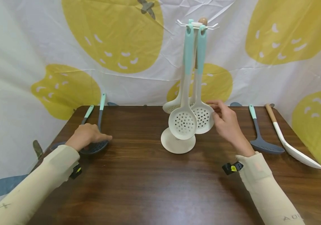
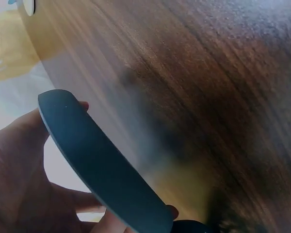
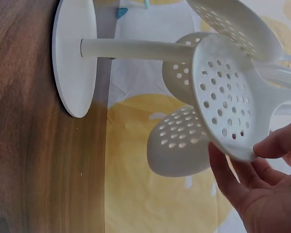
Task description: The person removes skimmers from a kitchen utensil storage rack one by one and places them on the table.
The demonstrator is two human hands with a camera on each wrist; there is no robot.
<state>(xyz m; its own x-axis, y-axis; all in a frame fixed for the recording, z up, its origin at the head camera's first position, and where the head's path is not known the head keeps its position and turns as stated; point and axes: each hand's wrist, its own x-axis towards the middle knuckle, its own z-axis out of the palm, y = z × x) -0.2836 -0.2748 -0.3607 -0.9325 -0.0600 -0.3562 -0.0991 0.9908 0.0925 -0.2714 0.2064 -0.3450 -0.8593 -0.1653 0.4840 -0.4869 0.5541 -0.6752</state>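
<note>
At the left of the table my left hand point(image 1: 86, 136) grips the head of a dark grey skimmer point(image 1: 95, 148) by its edges. In the left wrist view the skimmer's curved side point(image 2: 99, 160) lies between thumb and fingers. My right hand point(image 1: 228, 122) pinches the rim of a white skimmer point(image 1: 206, 126) with a mint handle. That skimmer hangs by its handle hole from a hook of the white utensil stand point(image 1: 178, 145). Beside it, and partly in front, hangs another white skimmer point(image 1: 183, 123). Further white perforated utensils hang behind, partly hidden.
Another mint-handled utensil point(image 1: 88, 111) lies at the far left, mostly behind my left hand. To the right lie a dark grey slotted turner point(image 1: 265, 146) and a white utensil with a wooden handle point(image 1: 298, 153). A patterned cloth point(image 1: 132, 90) hangs behind the wooden table point(image 1: 149, 184).
</note>
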